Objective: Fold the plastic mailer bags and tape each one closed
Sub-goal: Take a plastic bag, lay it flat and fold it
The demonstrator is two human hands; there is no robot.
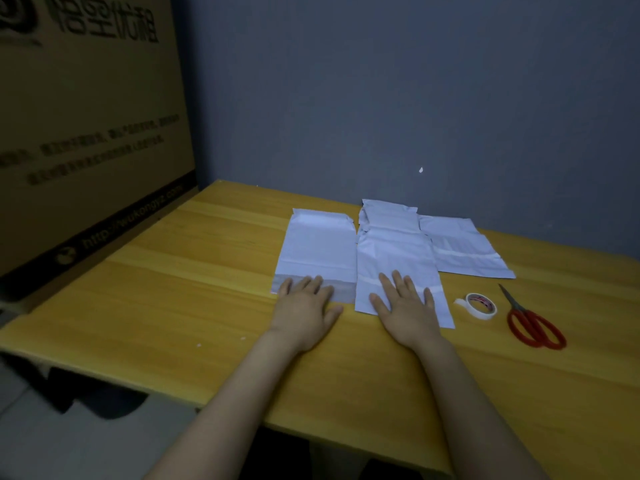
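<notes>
White plastic mailer bags (460, 247) lie flat, side by side, on the yellow wooden table (173, 289). Left hand (304, 306), fingers straight, rests on the leftmost bag (318, 247); right hand (403, 310), fingers spread flat, presses the middle bag (394, 258).

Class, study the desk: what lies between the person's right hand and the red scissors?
In the head view, the roll of tape lies between the right hand and the red scissors, just beyond the edge of the mailer bag under that hand.
</notes>
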